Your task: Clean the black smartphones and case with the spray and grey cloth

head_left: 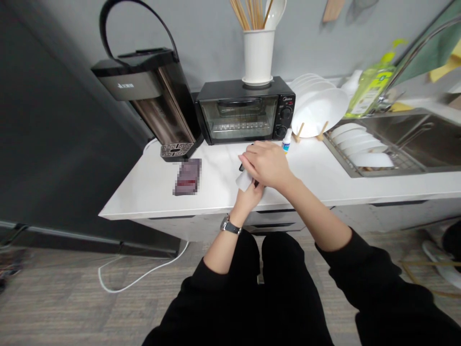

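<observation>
Over the counter's front part, my right hand (pixel 268 163) lies across my left hand (pixel 248 194), its fingers closed over a white wipe or tissue (pixel 244 180). My left hand is closed underneath, mostly covered. Between the two hands a small black thing (pixel 241 167) shows only at its edges, so its kind stays hidden. A watch (pixel 231 225) with a dark strap circles my left wrist. Just beyond my right hand stands a small white spray bottle (pixel 286 141) with a blue label.
Behind the hands sits a black toaster oven (pixel 241 117) bearing a white utensil pot (pixel 258 55). To the left are a tall dispenser (pixel 163 105) and a blurred-out purple item (pixel 188 177). White plates (pixel 319 108), a sink (pixel 425 137) and a soap bottle (pixel 370 89) occupy the right.
</observation>
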`<state>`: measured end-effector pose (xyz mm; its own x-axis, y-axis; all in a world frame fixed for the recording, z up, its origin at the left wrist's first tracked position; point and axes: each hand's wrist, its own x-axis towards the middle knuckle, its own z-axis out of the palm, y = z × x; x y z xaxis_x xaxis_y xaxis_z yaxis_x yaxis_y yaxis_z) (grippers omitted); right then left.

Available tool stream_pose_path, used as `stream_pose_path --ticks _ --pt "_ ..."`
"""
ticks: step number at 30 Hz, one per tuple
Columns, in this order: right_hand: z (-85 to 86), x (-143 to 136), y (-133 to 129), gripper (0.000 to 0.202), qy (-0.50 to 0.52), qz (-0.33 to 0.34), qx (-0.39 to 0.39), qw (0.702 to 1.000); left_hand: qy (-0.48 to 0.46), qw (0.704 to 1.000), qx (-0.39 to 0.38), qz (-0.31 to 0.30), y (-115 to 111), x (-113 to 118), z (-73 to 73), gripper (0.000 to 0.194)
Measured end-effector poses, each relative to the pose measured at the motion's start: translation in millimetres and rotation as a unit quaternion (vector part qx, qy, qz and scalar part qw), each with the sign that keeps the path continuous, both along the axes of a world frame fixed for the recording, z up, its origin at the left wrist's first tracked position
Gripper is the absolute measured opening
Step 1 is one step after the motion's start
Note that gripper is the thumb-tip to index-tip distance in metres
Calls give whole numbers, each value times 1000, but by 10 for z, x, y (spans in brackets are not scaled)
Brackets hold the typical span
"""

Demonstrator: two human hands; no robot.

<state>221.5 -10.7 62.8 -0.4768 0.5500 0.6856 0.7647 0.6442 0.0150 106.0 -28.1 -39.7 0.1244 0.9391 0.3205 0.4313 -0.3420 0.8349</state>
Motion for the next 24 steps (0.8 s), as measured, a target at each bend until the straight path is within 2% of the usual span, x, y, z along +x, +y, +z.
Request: stream_pose_path --ticks 2,5,9,11,14,17,19,22,24 --pt "-111 44 54 53 31 11 36 999 25 1000 1 0 -7 4 15 11" --pt "-340 104 156 57 177 -42 63 981 39 999 -2 -6 -5 6 31 16" --pt "-589 133 207 65 342 -107 -8 934 -5 1000 10 -14 -9 4 39 22" --pt "-619 134 160 66 381 -100 -47 918 -8 1000 18 -24 -20 5 43 22" --pt "-517 118 34 53 416 -54 -62 906 10 1000 17 -22 -29 9 42 23" --pt "-332 89 -49 35 355 0 -11 935 29 999 12 -23 -12 8 21 21" --pt "-248 81 -49 30 229 44 37 972 26 999 26 -19 12 8 -3 16" --pt "-247 114 16 29 40 76 101 991 2 998 60 -13 43 14 -36 34" --pt "-315 176 85 34 33 40 115 992 -5 997 70 -19 48 21 -43 36"
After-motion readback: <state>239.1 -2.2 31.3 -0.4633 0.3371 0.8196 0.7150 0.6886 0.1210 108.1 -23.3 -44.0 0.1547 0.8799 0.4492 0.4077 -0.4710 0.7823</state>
